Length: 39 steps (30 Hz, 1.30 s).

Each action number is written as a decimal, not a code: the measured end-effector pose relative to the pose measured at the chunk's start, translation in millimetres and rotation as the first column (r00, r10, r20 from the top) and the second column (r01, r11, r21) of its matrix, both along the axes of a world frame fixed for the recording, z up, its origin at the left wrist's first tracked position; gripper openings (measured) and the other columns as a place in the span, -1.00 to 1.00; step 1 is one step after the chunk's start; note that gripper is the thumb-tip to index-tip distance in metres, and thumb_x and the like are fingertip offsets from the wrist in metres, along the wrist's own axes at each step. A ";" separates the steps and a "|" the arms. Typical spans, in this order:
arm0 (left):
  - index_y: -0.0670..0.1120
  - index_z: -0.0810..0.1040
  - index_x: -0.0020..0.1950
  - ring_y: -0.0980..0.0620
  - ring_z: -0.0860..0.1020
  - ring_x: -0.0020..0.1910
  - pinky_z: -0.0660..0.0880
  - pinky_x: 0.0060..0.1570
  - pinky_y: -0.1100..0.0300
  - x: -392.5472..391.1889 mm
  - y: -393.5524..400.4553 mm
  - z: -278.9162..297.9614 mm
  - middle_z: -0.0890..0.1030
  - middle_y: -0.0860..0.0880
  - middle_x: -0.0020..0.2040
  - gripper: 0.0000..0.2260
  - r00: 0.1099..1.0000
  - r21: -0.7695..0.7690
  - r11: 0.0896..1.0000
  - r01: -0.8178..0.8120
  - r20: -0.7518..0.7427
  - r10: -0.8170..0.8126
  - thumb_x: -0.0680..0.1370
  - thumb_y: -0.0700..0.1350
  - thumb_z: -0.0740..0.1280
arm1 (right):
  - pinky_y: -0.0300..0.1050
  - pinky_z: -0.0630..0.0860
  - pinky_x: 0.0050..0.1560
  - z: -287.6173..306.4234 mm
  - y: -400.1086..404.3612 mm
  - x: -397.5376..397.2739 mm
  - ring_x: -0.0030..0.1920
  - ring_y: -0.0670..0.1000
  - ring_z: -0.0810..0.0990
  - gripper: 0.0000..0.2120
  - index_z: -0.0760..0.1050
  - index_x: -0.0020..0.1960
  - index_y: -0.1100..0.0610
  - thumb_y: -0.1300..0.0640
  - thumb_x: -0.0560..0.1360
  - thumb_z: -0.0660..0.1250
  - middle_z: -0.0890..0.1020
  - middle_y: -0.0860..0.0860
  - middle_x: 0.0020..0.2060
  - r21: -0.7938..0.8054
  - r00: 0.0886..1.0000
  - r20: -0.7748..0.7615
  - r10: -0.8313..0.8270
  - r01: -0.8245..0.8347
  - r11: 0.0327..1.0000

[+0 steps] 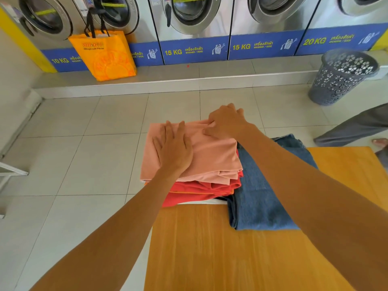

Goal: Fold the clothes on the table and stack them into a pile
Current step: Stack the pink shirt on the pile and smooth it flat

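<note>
A folded pink garment (214,158) tops a pile at the far left corner of the wooden table (210,248). Under it lie folded red clothes (195,192) and a thin white layer. My left hand (174,148) rests flat on the pink garment, fingers spread, holding nothing. My right hand (227,121) presses on the pink garment's far right corner, fingers curled over the edge; a grip cannot be made out. Folded blue jeans (262,190) lie right beside the pile, partly under my right forearm.
Washing machines (193,24) line the far wall on a raised step. An orange shopping bag (107,55) stands on the step at left. A grey laundry basket (342,76) stands on the floor at right. Another person's leg and foot (357,131) are near the table's right corner.
</note>
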<state>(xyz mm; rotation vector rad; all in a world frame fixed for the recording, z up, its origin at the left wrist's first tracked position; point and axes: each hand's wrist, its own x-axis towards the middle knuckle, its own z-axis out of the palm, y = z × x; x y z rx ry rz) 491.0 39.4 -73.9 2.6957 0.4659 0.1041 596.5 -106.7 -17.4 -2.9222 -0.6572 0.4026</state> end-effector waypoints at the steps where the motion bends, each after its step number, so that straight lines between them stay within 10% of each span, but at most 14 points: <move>1: 0.07 0.19 0.59 -0.13 -0.06 0.62 -0.15 0.52 -0.23 7.3 5.4 1.9 0.08 -0.13 0.63 -0.55 1.000 -0.002 1.000 0.003 0.000 -0.003 0.68 0.06 -0.03 | 0.11 0.32 0.23 1.3 -3.2 4.8 0.28 0.16 0.41 -0.55 0.56 0.21 -0.03 -0.29 0.50 0.26 0.55 0.04 0.19 -0.005 1.000 -0.027 -0.007 0.007 1.000; 9: 0.08 0.59 0.15 -0.09 0.41 0.37 0.06 0.42 -0.26 54.3 49.2 14.8 0.60 0.03 0.23 -0.75 0.985 -0.062 0.998 -0.010 -0.174 -0.001 0.59 0.07 0.18 | 0.06 0.56 0.14 12.8 -42.6 18.1 0.18 0.18 0.58 -0.55 0.57 0.22 0.18 -0.17 0.55 0.33 0.61 0.13 0.19 0.242 0.951 -0.305 -0.049 0.128 0.962; 13: 0.01 0.54 0.05 -0.11 0.54 0.12 0.14 0.41 -0.22 60.4 55.6 17.4 0.62 0.04 -0.01 -0.85 0.998 -0.097 0.993 -0.064 -0.007 0.064 0.63 -0.01 0.20 | -0.08 0.56 -0.07 -3.0 -56.6 26.2 0.01 0.04 0.61 -0.80 0.58 -0.01 0.14 0.01 0.54 0.43 0.65 0.02 -0.02 0.523 0.822 -0.547 -0.159 0.485 0.701; 18: -0.01 0.52 0.06 -0.14 0.53 0.12 0.20 0.37 -0.19 58.4 41.0 9.8 0.62 0.00 -0.02 -0.86 0.976 -0.032 0.990 -0.138 0.163 0.142 0.63 -0.10 0.16 | -0.11 0.52 -0.19 -32.3 -49.4 20.0 -0.02 0.09 0.58 -0.83 0.57 0.02 0.24 0.11 0.58 0.36 0.61 0.08 -0.09 0.514 0.736 -0.593 -0.327 0.658 0.550; 22: -0.01 0.51 0.30 -0.09 0.29 0.49 -0.05 0.49 -0.23 34.0 19.2 3.3 0.45 -0.06 0.43 -0.72 0.967 0.083 0.996 -0.022 0.254 0.000 0.66 -0.04 0.14 | -0.01 0.49 0.05 -29.8 -32.4 9.0 0.17 0.16 0.54 -0.69 0.47 0.31 0.15 0.22 0.59 0.19 0.56 0.13 0.22 0.515 0.869 -0.104 -0.483 0.462 0.722; 26: 0.01 0.45 0.44 -0.07 0.15 0.58 0.04 0.51 -0.17 2.6 6.0 -12.5 0.30 -0.07 0.56 -0.61 0.957 0.155 0.957 0.246 0.114 -0.265 0.70 0.03 0.01 | 0.17 0.21 0.45 -33.8 1.5 -47.7 0.54 0.12 0.23 -0.60 0.39 0.46 0.04 0.07 0.65 0.09 0.33 0.05 0.53 0.315 0.964 0.266 0.021 -0.108 0.943; 28: 0.03 0.37 0.51 -0.06 0.13 0.59 0.04 0.51 -0.18 0.4 24.2 -15.3 0.27 -0.05 0.58 -0.58 0.974 0.162 0.964 0.212 0.041 -0.221 0.70 0.06 -0.02 | 0.26 0.00 0.54 -53.8 -2.9 -60.4 0.61 0.09 0.06 -0.52 0.25 0.55 0.01 -0.04 0.67 -0.04 0.19 0.02 0.60 0.106 0.981 0.172 0.085 -0.104 0.989; 33: -0.08 0.09 0.62 -0.10 -0.06 0.62 -0.14 0.49 -0.33 -4.2 74.1 0.1 0.03 -0.11 0.64 -0.46 0.977 0.150 0.989 -0.007 -0.210 0.038 0.68 0.13 -0.13 | 0.42 -0.13 0.51 -46.5 -31.6 -43.6 0.63 0.12 -0.09 -0.47 0.15 0.58 0.15 -0.02 0.67 -0.09 0.13 0.09 0.62 0.166 0.859 -0.088 -0.505 0.512 0.843; 36: -0.09 0.05 0.63 -0.07 -0.09 0.62 -0.15 0.50 -0.26 -13.1 47.8 7.4 -0.02 -0.09 0.65 -0.45 0.996 0.209 0.974 0.085 -0.041 -0.079 0.68 0.11 -0.12 | 0.29 -0.10 0.54 -36.2 4.5 -71.4 0.63 0.09 -0.12 -0.47 0.04 0.62 0.09 -0.01 0.68 -0.05 -0.01 0.05 0.64 0.295 0.945 0.189 -0.267 0.205 0.933; 39: -0.02 0.07 0.63 -0.03 -0.06 0.62 -0.04 0.53 -0.25 -31.9 21.4 -3.5 0.00 -0.05 0.65 -0.40 0.962 0.190 0.943 0.271 -0.043 -0.268 0.63 0.17 -0.21 | 0.15 -0.05 0.58 -58.3 24.8 -96.7 0.63 0.07 -0.01 -0.45 0.11 0.61 0.12 -0.06 0.67 -0.08 0.13 0.07 0.62 0.228 0.989 0.146 0.032 -0.065 0.972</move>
